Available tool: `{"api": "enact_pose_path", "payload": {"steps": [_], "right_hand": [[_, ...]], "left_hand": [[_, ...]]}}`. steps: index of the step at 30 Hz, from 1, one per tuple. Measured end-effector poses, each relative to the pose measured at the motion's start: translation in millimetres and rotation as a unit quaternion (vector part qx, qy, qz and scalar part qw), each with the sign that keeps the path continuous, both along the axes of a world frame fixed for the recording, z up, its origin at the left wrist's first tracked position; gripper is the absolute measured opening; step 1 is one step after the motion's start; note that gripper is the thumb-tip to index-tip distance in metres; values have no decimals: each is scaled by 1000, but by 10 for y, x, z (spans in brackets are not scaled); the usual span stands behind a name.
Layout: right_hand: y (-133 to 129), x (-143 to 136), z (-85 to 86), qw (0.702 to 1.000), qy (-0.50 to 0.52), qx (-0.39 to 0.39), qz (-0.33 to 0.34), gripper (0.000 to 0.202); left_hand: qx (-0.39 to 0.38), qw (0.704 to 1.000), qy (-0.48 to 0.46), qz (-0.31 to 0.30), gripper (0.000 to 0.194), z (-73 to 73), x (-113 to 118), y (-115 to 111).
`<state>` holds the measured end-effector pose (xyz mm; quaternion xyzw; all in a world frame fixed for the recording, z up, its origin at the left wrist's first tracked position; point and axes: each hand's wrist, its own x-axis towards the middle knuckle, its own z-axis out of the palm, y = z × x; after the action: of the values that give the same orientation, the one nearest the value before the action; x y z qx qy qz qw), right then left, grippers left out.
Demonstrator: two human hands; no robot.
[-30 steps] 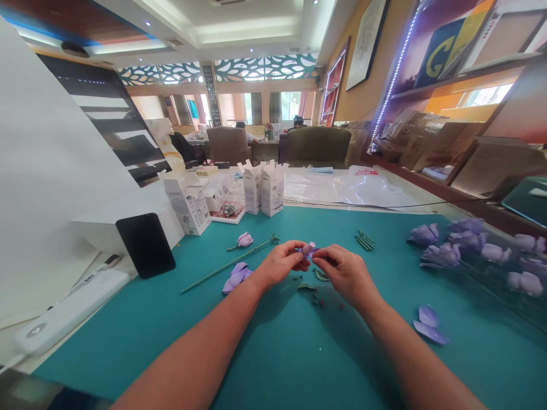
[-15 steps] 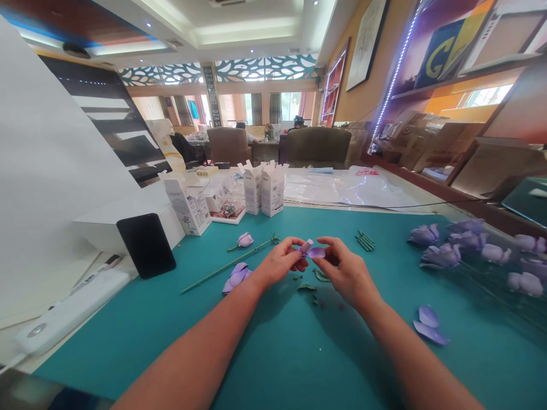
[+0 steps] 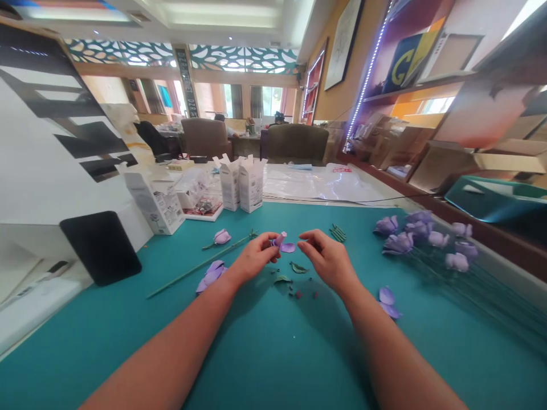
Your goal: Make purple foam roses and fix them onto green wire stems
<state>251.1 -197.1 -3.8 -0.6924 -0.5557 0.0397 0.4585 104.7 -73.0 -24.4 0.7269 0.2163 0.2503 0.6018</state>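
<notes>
Left grip: the left hand (image 3: 255,259) pinches a small purple flower bud (image 3: 280,238) between thumb and fingertips, the bud tilted up and toward the right.
Petal: a loose purple petal (image 3: 288,247) sits just under the bud, touching it, at the left fingertips.
Right grip: the right hand (image 3: 329,261) is curled with thumb and forefinger nearly together just right of the petal; whether they pinch anything I cannot tell.
Surface: a teal worktop (image 3: 265,347); green leaf pieces (image 3: 298,267) and dark crumbs lie just below the hands.
Left of the hands: a long green stem (image 3: 200,264), a pink-purple bud (image 3: 221,236) and a pile of purple petals (image 3: 211,274).
Right of the hands: two petals (image 3: 388,302) near the right forearm, finished purple flowers (image 3: 421,236) farther out, short green sticks (image 3: 338,232) behind.
Far edge: white cartons (image 3: 241,183), clear plastic sheet (image 3: 325,185).
Left edge: a black phone (image 3: 100,247) leaning on a white box.
Room: armchairs (image 3: 294,143), shelves with boxes along the right wall.
Open room: bare teal between the forearms and toward the near edge.
</notes>
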Motion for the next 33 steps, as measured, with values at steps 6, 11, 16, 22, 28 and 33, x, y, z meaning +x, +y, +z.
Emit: {"api": "enact_pose_path", "payload": {"steps": [6,11,16,22,28,33], "right_hand": [[-247,405,144,986,-51,-136,-81,14],[-644,856,133,935,-109,-283,-185,15],[-1012,1215,-20,866,-129,-390,-284,17],[-1082,1248,-245,859,-93,-452,-223,22],[-935,1263,-213,882,-108,-399,-227,13],[-562,967,38,968,-15,-218,-125,14]], "left_hand": [[-4,1000,18,-2,40,31,-13,5],[-23,999,21,-10,42,58,-44,-8],[-67,997,11,-34,45,43,-53,1],[-103,994,-7,-36,46,33,-44,-4],[-110,994,-6,-26,32,77,-67,-50],[-104,994,8,-34,29,68,-67,-37]]}}
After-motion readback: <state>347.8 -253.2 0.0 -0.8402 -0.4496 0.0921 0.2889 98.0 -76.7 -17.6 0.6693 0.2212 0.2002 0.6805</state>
